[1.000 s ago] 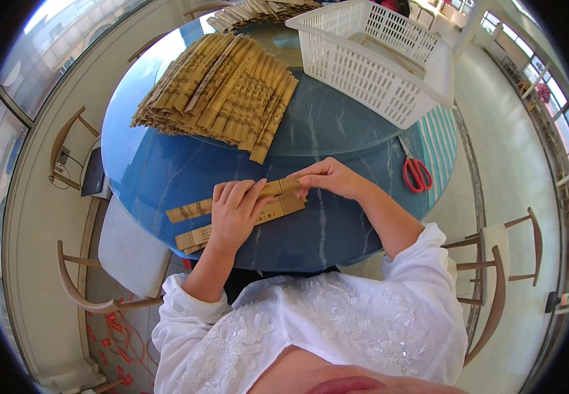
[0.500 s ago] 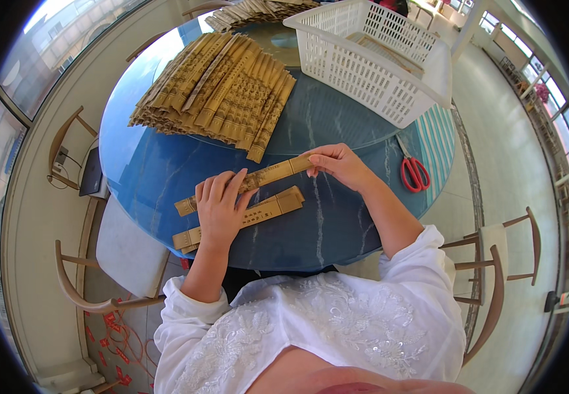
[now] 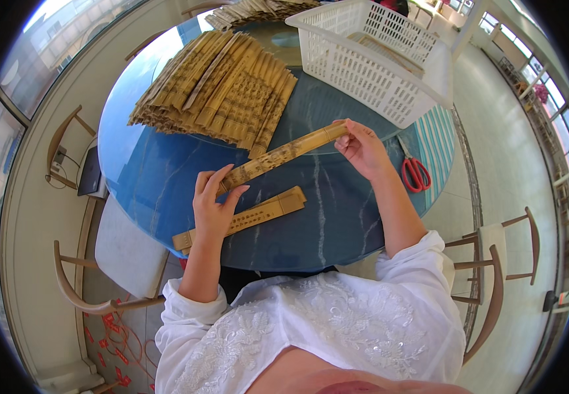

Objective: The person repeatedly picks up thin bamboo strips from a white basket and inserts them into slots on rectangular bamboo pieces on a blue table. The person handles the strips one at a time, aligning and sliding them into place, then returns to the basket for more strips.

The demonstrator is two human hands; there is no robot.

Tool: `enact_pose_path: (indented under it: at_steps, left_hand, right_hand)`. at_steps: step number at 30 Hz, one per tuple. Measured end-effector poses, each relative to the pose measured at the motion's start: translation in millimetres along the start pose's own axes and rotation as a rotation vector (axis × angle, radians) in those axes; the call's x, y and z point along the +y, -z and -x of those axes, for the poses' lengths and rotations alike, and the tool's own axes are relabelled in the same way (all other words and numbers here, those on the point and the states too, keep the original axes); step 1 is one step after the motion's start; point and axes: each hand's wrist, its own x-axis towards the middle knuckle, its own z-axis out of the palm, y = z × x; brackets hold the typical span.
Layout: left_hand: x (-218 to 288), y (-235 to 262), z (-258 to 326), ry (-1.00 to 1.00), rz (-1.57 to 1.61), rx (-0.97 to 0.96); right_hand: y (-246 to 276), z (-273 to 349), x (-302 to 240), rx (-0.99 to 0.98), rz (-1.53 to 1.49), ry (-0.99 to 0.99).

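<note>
A flat, yellow-brown bamboo-like strip (image 3: 284, 154) with dark mottling is held slantwise above the blue table, its right end higher. My left hand (image 3: 213, 200) grips the lower left end between thumb and fingers. At the upper right end, my right hand (image 3: 363, 148) pinches the strip with thumb and fingertips. Below it, a small stack of similar strips (image 3: 268, 211) with dark printed marks lies on the table, partly hidden by my left hand and wrist. A large pile of strips (image 3: 215, 88) sits beyond my left hand.
A white perforated plastic basket (image 3: 370, 75) stands at the back right. Red-handled scissors (image 3: 415, 174) lie near the right edge of the round blue table (image 3: 291, 243). More strips (image 3: 258, 13) are heaped at the far side. Wooden chairs (image 3: 488, 262) surround the table.
The strip has been lifted away from the small stack, its right end raised. My right hand moved right and farther off; my left hand shifted to the strip's left end.
</note>
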Motion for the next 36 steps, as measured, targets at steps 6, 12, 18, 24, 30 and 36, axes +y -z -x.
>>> enact_pose_path:
  at_steps: [6, 12, 18, 24, 30, 36]
  left_hand:
    - [0.1, -1.6, 1.4, 0.047, -0.010, 0.001]
    - [1.8, -1.7, 1.7, 0.079, -0.032, 0.005]
    - [-3.4, -4.3, 2.0, 0.025, -0.046, 0.033]
    - [-4.6, -6.2, 2.4, -0.002, -0.051, 0.043]
    - [-2.8, -6.4, 1.5, -0.024, -0.047, 0.041]
    - [0.1, -5.0, 1.5, 0.010, 0.024, -0.002]
  right_hand:
    - [-4.4, 1.2, -1.4, -0.062, -0.060, -0.032]
    - [-7.4, 1.1, 2.6, -0.002, -0.017, -0.041]
    - [0.0, -0.3, 5.3, 0.005, -0.006, -0.038]
    - [4.2, -3.6, 12.4, 0.019, -0.003, 0.017]
    - [5.5, -3.5, 13.3, 0.066, 0.058, 0.035]
    - [4.0, -4.6, 9.7, 0.139, 0.018, 0.086]
